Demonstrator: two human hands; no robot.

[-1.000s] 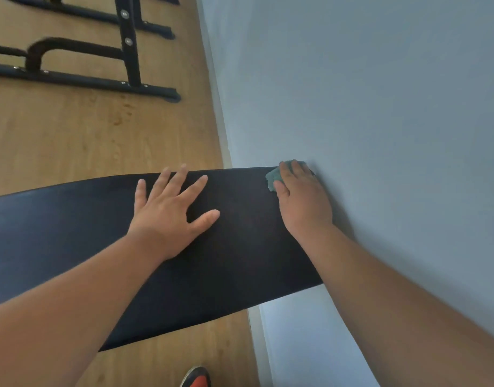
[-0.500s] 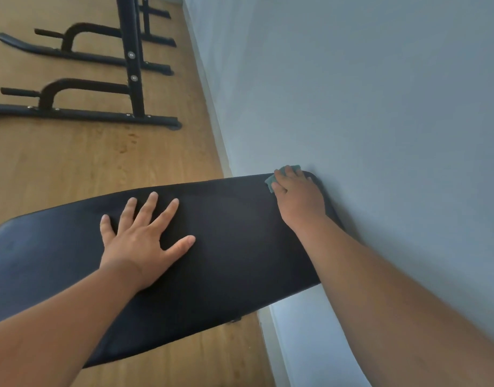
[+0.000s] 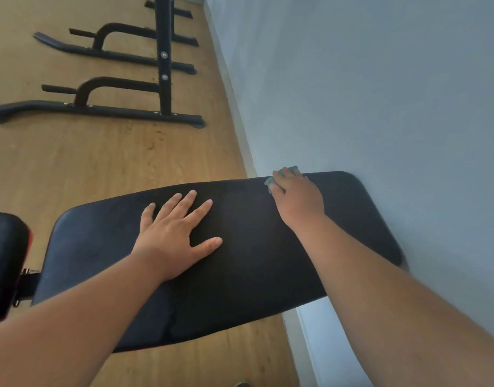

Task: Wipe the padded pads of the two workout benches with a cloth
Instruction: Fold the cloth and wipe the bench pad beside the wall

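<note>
From the head camera, the right hand (image 3: 297, 195) presses a small teal cloth (image 3: 269, 181) against the far edge of the long black pad (image 3: 254, 261) of a workout bench, near the end that stands by the pale wall (image 3: 379, 93). The fingers bend over the cloth and cover most of it — only its corners peep out by the fingertips. The left hand (image 3: 173, 233) lies flat on the middle of the same pad with fingers spread and straight, holding nothing; it seems to steady the bench.

A second, shorter pad (image 3: 4, 261) shows at the left edge, just beside the long one. On the wooden floor (image 3: 72, 169) beyond stands a black metal frame (image 3: 162, 79).

I judge the wiping is under way on this pad, at its wall end. Whether the near edge, the short pad and the other bench are already done, the picture cannot tell — no wet streaks show clearly.
</note>
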